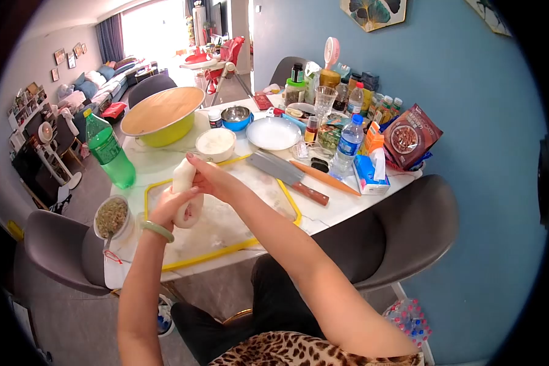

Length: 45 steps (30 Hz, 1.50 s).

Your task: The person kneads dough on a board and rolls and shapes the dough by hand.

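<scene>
A long white piece of dough point(185, 180) is held upright between my two hands, above the left part of a floured board with a yellow rim point(226, 249). My left hand point(168, 206), with a green bangle at the wrist, wraps round its lower part. My right hand point(212, 180) is closed against its right side, fingertips near the top. Something pinkish shows at the dough's lower end. A white bowl of flour point(216, 144) stands just behind the board. Left of the board is a bowl of chopped filling point(111, 218) with a spoon in it.
A cleaver point(280, 169) and its orange sheath point(326, 178) lie at the board's right back edge. Behind are a green basin point(165, 135), a white plate point(273, 133), a green bottle point(110, 150) and a water bottle point(348, 145). A tissue pack point(370, 176) stands at the right.
</scene>
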Tool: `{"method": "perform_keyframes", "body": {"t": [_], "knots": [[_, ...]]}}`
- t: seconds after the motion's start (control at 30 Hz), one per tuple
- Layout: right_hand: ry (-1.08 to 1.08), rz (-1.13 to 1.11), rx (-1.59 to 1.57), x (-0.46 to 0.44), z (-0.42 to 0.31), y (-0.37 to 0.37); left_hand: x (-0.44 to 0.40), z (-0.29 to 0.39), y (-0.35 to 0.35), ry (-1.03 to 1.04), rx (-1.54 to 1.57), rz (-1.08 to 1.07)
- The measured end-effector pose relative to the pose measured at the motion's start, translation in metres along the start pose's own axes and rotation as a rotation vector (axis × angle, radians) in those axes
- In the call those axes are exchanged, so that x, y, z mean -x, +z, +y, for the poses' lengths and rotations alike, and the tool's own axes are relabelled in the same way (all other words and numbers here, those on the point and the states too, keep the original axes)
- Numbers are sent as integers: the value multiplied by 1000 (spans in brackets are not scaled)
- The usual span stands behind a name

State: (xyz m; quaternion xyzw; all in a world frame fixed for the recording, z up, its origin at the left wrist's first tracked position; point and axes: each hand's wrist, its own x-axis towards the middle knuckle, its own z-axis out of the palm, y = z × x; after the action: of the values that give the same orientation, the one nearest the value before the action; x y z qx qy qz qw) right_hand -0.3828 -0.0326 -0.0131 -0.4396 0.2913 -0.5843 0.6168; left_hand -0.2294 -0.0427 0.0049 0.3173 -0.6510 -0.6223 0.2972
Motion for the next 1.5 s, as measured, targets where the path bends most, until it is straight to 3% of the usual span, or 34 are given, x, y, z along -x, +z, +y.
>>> {"method": "perform_keyframes", "body": {"t": [0.07,0.13,0.2,0.27,0.3,0.4,0.43,0.47,0.57,0.7,0.77,0.8,0.87,0.97,1.03,1.07,1.1,1.17,1.3,1.4,1.43,1.5], "knots": [[11,22,4,1,5,0,1,2,-4,13,-25,75],[39,14,85,-3,11,-8,2,8,-12,-40,10,-14],[54,-59,60,1,10,-10,1,6,-19,-11,163,-36],[61,-271,-54,2,12,-11,5,13,-19,41,314,-128],[69,-326,-88,1,17,-9,3,12,-16,55,384,-65],[70,-386,54,17,17,19,-1,12,-21,118,539,-23],[46,-281,212,20,21,25,-4,13,-24,171,621,-71],[15,-173,372,21,20,29,-8,15,-24,131,602,121],[107,-302,397,16,2,31,7,27,-18,186,748,108],[142,-161,532,6,5,38,-6,12,-24,260,561,84],[56,81,460,7,7,48,-13,-2,-29,268,538,35],[61,88,461,7,7,50,-14,-7,-31,279,513,-9],[-123,118,94,2,2,52,-10,-23,-33,199,467,-82],[-23,120,6,-2,-13,44,1,-21,-23,80,399,-153],[3,57,43,-11,-16,34,6,-20,-27,172,-97,-336],[-56,1,23,-16,-13,31,5,-22,-25,116,71,-344],[-100,-41,0,-19,-4,22,3,-22,-21,121,54,-306],[41,-6,38,-20,-2,16,6,-21,-6,155,148,-120],[7,-69,43,-18,17,12,12,-11,9,100,247,91],[44,-440,-41,-14,19,3,5,-2,-2,109,367,127],[47,-441,-43,-12,22,4,-1,-2,-6,107,367,130],[27,-213,250,-3,33,9,-11,0,-11,201,570,161]]}}
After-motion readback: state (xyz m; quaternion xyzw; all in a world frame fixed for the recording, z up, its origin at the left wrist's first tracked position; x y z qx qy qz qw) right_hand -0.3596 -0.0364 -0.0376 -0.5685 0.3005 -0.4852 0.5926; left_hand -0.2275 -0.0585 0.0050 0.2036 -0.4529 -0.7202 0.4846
